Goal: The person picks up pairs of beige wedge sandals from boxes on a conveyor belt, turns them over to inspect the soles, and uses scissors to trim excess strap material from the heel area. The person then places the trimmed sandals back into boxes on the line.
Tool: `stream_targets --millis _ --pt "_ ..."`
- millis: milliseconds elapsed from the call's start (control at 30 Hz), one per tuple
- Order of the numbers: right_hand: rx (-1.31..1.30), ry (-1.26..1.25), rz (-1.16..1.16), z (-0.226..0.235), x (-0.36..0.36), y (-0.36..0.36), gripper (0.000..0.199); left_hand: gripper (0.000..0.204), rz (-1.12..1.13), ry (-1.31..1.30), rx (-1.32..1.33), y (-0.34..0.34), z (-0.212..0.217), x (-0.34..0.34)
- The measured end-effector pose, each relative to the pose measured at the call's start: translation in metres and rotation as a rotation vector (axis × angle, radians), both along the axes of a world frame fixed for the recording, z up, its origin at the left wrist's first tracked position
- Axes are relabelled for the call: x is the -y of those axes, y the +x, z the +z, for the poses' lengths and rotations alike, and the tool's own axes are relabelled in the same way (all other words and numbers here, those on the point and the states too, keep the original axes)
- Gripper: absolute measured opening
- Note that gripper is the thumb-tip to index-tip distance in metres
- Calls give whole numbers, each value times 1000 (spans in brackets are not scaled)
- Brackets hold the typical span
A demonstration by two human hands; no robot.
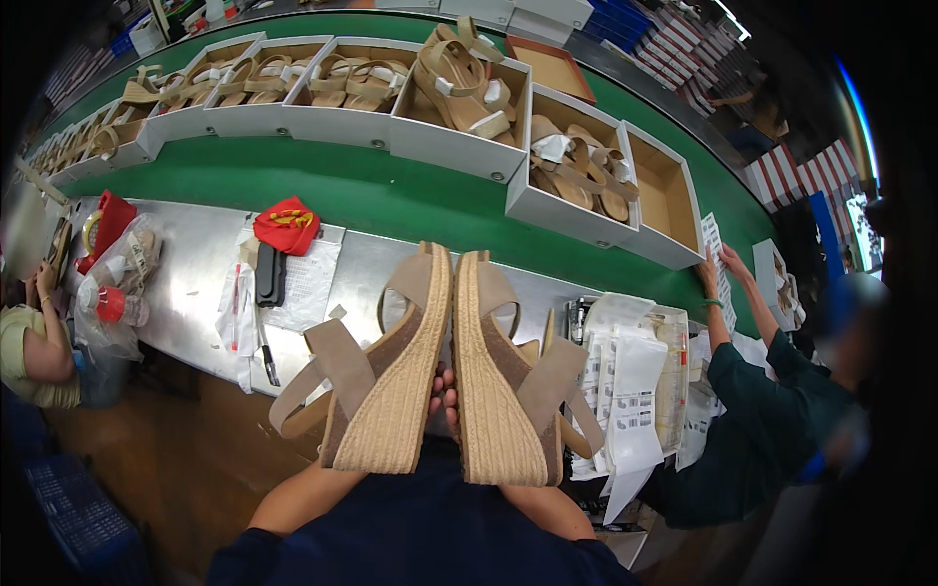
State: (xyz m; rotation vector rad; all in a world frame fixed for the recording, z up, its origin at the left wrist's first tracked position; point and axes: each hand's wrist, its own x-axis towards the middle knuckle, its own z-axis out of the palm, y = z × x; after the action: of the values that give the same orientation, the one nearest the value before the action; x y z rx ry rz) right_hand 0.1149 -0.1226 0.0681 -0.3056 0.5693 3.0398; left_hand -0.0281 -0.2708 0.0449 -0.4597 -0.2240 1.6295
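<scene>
I hold a pair of taupe wedge sandals up in front of me, soles toward each other and toes pointing away. My left hand (435, 391) is closed on the left sandal (386, 381), and my right hand (450, 402) is closed on the right sandal (503, 391). Only some fingertips show in the gap between the wedges; the sandals hide the rest of both hands. The wedges are covered in straw-coloured woven material, with wide straps and ankle straps on the outer sides.
Beyond the metal table (186, 264), open shoe boxes (449, 146) with sandals line a green conveyor belt (371, 190). Left lie a red cloth (286, 225) and a black marker (267, 354). Label sheets (625, 391) fill a tray at right. Co-workers (762, 420) stand on both sides.
</scene>
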Motion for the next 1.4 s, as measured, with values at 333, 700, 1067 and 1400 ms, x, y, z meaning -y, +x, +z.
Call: stream_targets --millis 333,700,1067,1400 --pt "-304 -54 117 -22 0 -6 77 52 -59 316 -100 -2 1 5" --pt "-157 505 186 5 -34 9 84 58 -48 111 -640 -56 34 29" --pt "469 1993 -350 35 -53 -10 83 64 569 -673 -1935 -87 62 11" --pt "459 1963 -316 18 -52 -15 63 67 455 -562 -1664 -85 76 17"
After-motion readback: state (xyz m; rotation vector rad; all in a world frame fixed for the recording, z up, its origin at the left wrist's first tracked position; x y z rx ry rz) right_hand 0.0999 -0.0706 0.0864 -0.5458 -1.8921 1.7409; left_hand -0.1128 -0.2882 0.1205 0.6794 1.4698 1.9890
